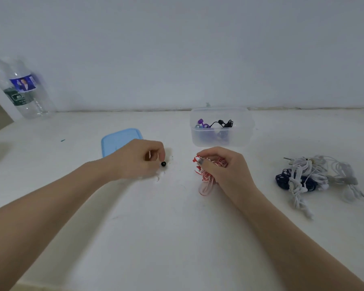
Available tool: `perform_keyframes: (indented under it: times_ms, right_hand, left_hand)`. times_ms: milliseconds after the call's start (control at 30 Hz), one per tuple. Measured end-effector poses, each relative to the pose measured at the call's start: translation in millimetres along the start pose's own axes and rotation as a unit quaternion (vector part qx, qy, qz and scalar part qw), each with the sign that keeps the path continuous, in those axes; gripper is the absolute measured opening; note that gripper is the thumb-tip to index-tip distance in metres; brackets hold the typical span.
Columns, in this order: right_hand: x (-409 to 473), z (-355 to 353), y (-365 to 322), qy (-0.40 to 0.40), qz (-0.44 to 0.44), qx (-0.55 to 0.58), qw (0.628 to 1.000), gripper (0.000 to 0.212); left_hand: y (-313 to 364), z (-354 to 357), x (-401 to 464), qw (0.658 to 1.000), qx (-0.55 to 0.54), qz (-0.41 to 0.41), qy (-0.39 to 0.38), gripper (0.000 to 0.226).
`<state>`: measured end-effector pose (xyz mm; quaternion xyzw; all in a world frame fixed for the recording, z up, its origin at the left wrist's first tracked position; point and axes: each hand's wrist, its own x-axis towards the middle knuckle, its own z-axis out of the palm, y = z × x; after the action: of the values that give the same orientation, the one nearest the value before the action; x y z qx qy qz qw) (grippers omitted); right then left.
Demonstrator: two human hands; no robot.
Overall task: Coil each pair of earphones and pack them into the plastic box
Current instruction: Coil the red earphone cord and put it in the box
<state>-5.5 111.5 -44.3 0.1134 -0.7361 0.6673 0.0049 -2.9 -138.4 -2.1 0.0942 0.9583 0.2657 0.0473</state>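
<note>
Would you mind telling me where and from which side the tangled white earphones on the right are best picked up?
Probably at the dense knot in the middle of the white earphones, coming from above. Loose ends trail toward the near edge, and the bundle overlaps a dark blue cable, so a side approach would likely snag that too.

Plastic box (222,134): translucent, frosted plastic. Lid (118,140): blue plastic, smooth. Bottle (21,89): clear glossy plastic. Table (156,238): white, matt.
</note>
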Motion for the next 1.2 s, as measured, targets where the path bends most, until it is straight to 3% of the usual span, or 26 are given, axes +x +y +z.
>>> perform_keyframes:
  times_ms: [267,800,900,1033,1200]
  right_hand:
    - [-3,2,-6,-0.011,0.018,-0.002,1.000,0.008]
    - [-3,-2,-8,0.008,0.036,0.026,0.999,0.010]
    - [-2,-2,-7,0.012,0.042,0.040,0.998,0.012]
    - [-2,-3,-6,0.022,0.044,0.047,0.998,0.014]
    - [-3,-3,-8,0.045,0.027,0.034,0.998,0.014]
  left_hand:
    - [-15,5,-8,0.992,0.100,0.075,-0.018,0.006]
    - [2,10,-4,0.988,0.137,0.068,-0.004,0.014]
    - [10,10,-3,0.992,0.095,0.080,0.026,0.014]
    - [31,19,-2,0.994,-0.044,0.088,0.052,0.019]
    - [53,47,10,0.976,-0.179,0.076,0.100,0.024]
